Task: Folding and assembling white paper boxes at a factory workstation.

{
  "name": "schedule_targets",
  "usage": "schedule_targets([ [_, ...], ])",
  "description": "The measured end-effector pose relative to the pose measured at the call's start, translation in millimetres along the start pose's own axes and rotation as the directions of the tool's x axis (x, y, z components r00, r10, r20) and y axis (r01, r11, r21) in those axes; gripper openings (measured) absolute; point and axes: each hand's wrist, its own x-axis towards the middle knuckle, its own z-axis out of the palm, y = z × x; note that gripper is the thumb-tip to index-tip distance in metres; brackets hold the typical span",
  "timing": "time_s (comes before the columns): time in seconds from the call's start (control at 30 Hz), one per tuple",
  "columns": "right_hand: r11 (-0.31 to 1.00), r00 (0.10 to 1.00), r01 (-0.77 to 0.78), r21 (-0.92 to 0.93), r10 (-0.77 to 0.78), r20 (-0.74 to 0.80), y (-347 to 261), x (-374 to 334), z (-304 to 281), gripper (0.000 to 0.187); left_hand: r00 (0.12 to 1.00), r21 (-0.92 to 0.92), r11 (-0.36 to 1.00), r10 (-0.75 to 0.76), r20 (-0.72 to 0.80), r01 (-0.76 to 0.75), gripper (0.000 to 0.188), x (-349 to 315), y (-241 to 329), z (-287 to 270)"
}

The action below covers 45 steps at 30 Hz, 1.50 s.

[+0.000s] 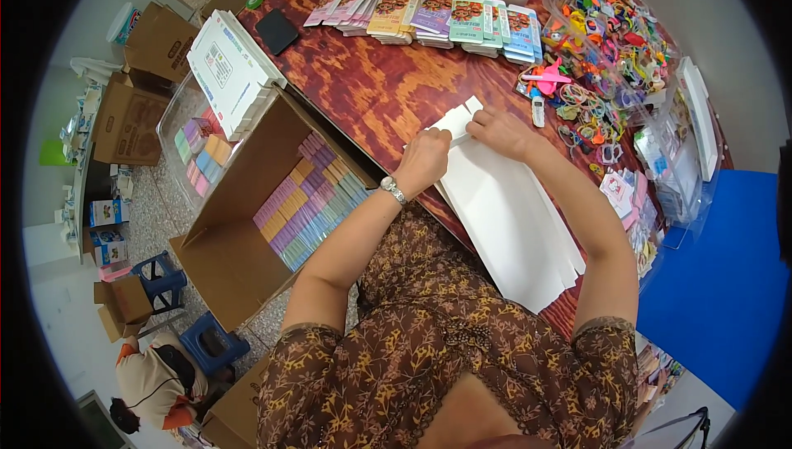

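Note:
A long white cardboard blank [516,210], with slots cut at its ends, lies slantwise over the table's front edge and reaches toward my body. At its far end my left hand [425,158], with a watch on the wrist, is closed on the left corner of the end flap. My right hand [499,131] pinches the same end a little to the right, fingers bent over the folded-up flap. Part of the flap is hidden beneath my fingers.
Stacks of small coloured cartons [396,13] line the table's back. At right, clear bins hold colourful trinkets [615,36]. An open brown box [223,214] of wrapped pastel packs stands at left, near white flat boxes [227,69]. A person [161,375] bends beside blue stools [210,346].

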Motion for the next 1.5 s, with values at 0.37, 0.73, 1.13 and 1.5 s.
schedule_targets([
  [0.37, 0.973, 0.994, 0.097, -0.209, -0.087, 0.060, -10, 13, -29, 0.009, 0.987, 0.107, 0.984, 0.134, 0.093, -0.143, 0.015, 13, 20, -28],
  [0.73, 0.937, 0.973, 0.204, -0.285, -0.225, -0.045, -20, 8, -32, 0.015, 0.982, 0.092, 0.992, 0.071, 0.177, -0.088, 0.011, 12, 19, -34],
  [1.13, 0.997, 0.998, -0.056, 0.054, 0.057, -0.020, -25, -11, -46, 0.043, 0.928, -0.458, 0.866, -0.016, 0.371, 0.198, 0.038, 15, 12, -17],
  [1.5, 0.416, 0.660, -0.487, 0.768, 0.751, 0.012, -60, -240, -111, 0.040, 0.858, -0.734, 0.455, -0.358, 0.368, 0.504, 0.031, -1, -46, -50],
])
